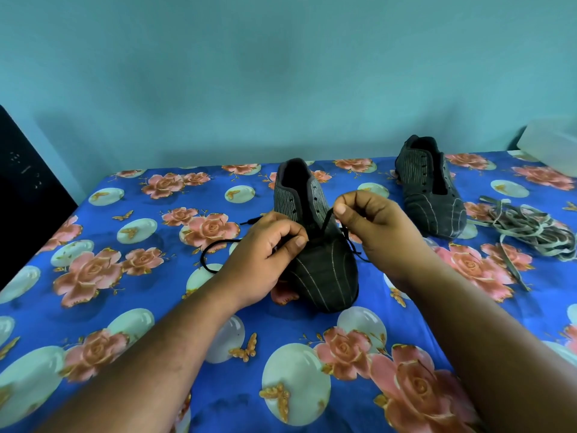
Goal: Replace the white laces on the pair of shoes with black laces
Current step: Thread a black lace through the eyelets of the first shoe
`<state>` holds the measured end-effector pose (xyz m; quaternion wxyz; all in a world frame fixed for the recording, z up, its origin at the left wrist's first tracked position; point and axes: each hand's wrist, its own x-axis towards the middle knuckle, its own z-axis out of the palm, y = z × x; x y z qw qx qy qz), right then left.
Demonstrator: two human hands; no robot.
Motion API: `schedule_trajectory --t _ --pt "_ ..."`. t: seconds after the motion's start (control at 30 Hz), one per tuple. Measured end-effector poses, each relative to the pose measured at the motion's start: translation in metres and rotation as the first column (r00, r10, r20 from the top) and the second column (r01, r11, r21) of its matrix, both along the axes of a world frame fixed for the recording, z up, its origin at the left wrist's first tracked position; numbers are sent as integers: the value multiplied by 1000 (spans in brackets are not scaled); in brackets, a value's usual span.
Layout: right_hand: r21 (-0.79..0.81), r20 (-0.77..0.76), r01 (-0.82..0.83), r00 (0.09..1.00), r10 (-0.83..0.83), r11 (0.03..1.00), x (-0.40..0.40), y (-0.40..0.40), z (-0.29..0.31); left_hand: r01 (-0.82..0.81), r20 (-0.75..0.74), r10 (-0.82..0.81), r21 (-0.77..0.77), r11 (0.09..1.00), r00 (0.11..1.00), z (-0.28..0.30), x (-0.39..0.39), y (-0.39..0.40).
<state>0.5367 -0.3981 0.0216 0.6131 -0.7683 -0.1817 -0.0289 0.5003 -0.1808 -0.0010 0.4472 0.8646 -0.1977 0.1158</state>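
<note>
1. Turquoise wall behind, and a blue floral sheet covers the surface you are working on; only the head view is given.
2. Your left hand is curled, pinching the black lace at the near shoe, low on its eyelet rows; the lace's slack loops off to the left on the sheet.
3. Your right hand pinches the other run of that lace between thumb and forefinger, raised just right of the eyelets, with a short tail hanging beside the wrist.
4. Farther right, the second shoe stands unlaced, and the removed white laces lie in a heap beyond it.
5. Risks, as I judge them: uneven pulling could leave one end too short for the upper eyelets; the unanchored lace may slip back out; a skipped hole would force rethreading.
</note>
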Motion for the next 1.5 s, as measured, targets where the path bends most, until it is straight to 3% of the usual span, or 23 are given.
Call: schedule_trajectory --t 0.13,0.23,0.33,0.53,0.77,0.93,1.1,1.2,1.3,1.5 --pt "-37 10 -7 1000 7 999 -3 6 0 -15 15 15 -31 999 1000 0 -1 0" --pt "-12 26 -35 999 36 999 -5 8 1 -32 -84 24 -94 995 996 0 -2 2" --pt "-51 63 -23 998 26 998 -1 2 2 -45 -57 46 27 999 997 0 0 10" --pt "-70 -12 -94 996 94 993 5 -15 8 7 24 -13 224 974 1000 5 2 19" --pt "-248 -36 -132 991 127 960 14 -45 15 82 -246 -86 -26 996 965 18 -6 31" --pt "-236 -63 -155 988 144 959 11 -42 17 -13 -224 -22 -151 988 974 14 -7 24" --pt "-195 53 -86 994 98 977 4 -26 15 -51 99 43 80 996 994 7 -4 15" --pt "-270 277 90 961 -12 959 3 -19 10 -101 180 69 177 979 981 6 -4 10" --pt "-387 453 125 889 70 914 5 -17 5 -127 188 100 136 982 977 7 -4 6" --pt "-552 544 89 792 277 829 7 -14 2 -68 90 67 5 998 994 3 -3 -2"
